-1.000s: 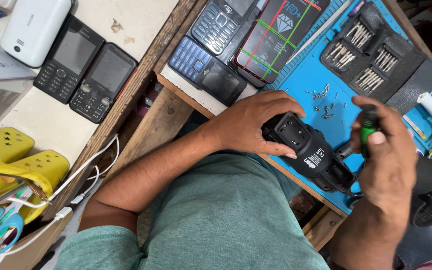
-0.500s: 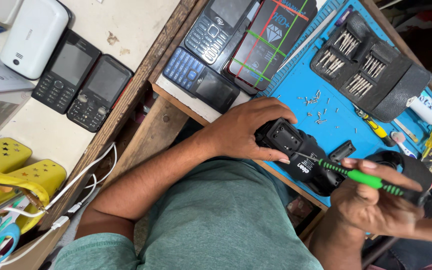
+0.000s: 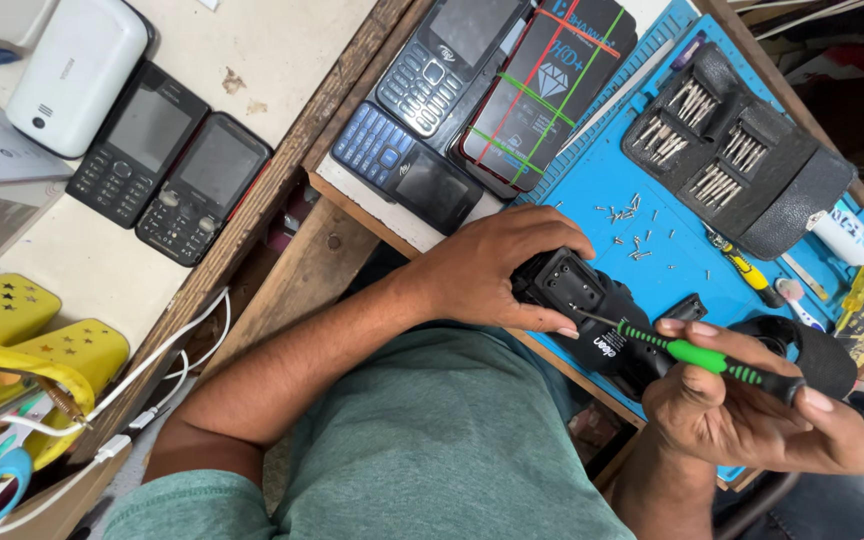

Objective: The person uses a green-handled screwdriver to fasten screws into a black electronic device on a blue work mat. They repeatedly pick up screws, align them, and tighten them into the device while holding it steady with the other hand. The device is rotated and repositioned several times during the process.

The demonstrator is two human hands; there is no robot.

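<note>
1. Left hand [image 3: 497,268] was seen wrapped over the top end of a black plastic handheld device [image 3: 592,320], held steady at the edge of the blue rubber work mat [image 3: 602,190], probably so that it would not turn under the tool.
2. Right hand [image 3: 742,405], at four o'clock from the device, was closed around a green-and-black precision screwdriver [image 3: 697,355]; its thin metal tip was set into the opened face of the device, as if on a screw.
3. Small loose silver screws [image 3: 627,215] were scattered on the mat at twelve o'clock from the device, apparently kept within reach.
4. A black fold-out case of screwdriver bits [image 3: 737,155] lay open at one o'clock.
5. A flat black rectangular package with green and red stripes [image 3: 542,85] lay at eleven o'clock, overlapping dark keypad phones [image 3: 407,165].
</note>
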